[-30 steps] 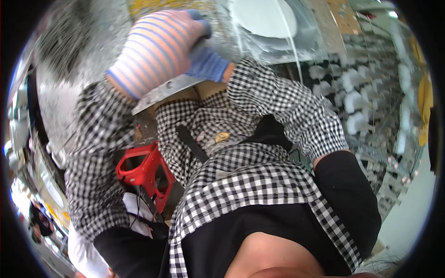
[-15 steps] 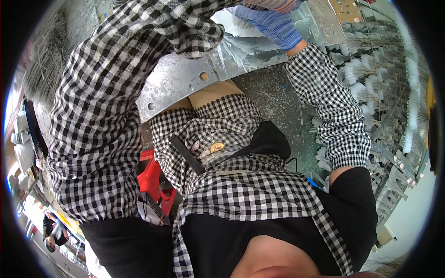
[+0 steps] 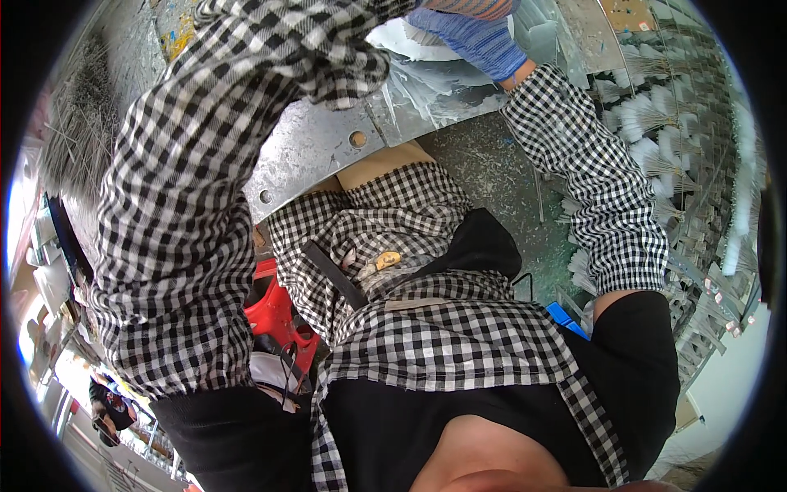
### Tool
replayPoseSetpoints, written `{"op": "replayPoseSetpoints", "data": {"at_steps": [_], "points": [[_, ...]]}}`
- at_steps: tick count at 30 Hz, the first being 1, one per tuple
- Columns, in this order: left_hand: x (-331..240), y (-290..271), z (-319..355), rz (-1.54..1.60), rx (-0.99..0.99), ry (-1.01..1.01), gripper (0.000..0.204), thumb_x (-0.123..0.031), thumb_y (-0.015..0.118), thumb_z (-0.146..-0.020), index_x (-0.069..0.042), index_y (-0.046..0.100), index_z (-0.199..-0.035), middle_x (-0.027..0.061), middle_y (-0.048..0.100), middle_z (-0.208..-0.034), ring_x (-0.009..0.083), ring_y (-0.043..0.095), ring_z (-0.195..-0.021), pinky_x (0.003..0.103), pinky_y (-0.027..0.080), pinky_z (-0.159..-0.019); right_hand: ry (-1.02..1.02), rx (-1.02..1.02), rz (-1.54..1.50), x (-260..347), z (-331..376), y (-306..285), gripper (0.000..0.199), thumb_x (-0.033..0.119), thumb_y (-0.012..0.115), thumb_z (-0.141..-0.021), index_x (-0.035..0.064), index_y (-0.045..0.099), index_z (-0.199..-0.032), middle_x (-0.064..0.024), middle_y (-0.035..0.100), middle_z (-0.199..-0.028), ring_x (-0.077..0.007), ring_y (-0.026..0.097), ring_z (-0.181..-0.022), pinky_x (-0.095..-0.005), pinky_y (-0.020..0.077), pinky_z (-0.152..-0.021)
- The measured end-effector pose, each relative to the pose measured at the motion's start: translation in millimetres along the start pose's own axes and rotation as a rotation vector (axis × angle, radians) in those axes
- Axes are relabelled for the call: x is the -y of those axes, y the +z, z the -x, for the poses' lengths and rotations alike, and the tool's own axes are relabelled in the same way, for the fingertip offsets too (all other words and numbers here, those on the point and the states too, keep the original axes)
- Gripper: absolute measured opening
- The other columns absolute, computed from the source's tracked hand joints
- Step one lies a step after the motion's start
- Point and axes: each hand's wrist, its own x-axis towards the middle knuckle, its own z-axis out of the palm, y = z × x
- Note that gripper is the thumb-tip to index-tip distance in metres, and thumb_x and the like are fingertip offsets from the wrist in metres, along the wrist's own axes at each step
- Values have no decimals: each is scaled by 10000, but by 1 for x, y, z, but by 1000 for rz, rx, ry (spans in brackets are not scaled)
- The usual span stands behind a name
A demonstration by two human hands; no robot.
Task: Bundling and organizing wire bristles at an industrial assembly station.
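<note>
A bright white, smooth-looking piece with a curved edge (image 3: 400, 39) lay near the top of the view, on a flat grey surface smeared with streaky white residue (image 3: 434, 94). The person's right hand (image 3: 474, 39), in a blue knitted glove, was over or against the white piece's right side and hid part of it; whether they touched was not clear.

The upper edge cut off the far side of the white piece, so its full outline and thickness could not be made out. That edge also cropped the right hand's fingers: how far they were open, and whether they had hold of anything, could not be told. A strip of orange-and-blue striped knit (image 3: 471, 6) showed just above the blue glove, but which hand it covered was uncertain. The left arm's black-and-white checked sleeve (image 3: 193, 156) reached up and across, and the left hand's grip could not be seen. To the sleeve's right, partly covered by it, was a grey metal plate with two round holes (image 3: 316, 152).
</note>
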Motion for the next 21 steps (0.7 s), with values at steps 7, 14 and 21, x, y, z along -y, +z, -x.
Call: {"op": "replayPoseSetpoints", "data": {"at_steps": [7,14,21], "points": [[-5,3,4,-11,-64,7,213,-162,736,-743,-34,799,-901,193,720,-740,359,721,-716,459,575,-647,-8,-34,55,0,6,3,551,403,757,-900,79,556,-1299,-102,639,-1207,-236,591,-1142,-382,479,-977],[-5,2,2,0,-22,-40,207,-151,718,-752,-42,794,-911,192,719,-757,364,713,-724,469,569,-662,-10,-55,81,4,7,3,595,414,756,-902,81,531,-1341,-103,625,-1249,-241,576,-1178,-386,464,-1003],[-8,-4,-2,7,52,-94,216,-140,711,-755,-39,791,-928,196,722,-774,366,716,-739,475,571,-674,-12,-78,107,4,6,4,639,425,755,-904,83,505,-1383,-104,610,-1291,-246,561,-1214,-391,449,-1029]]}}
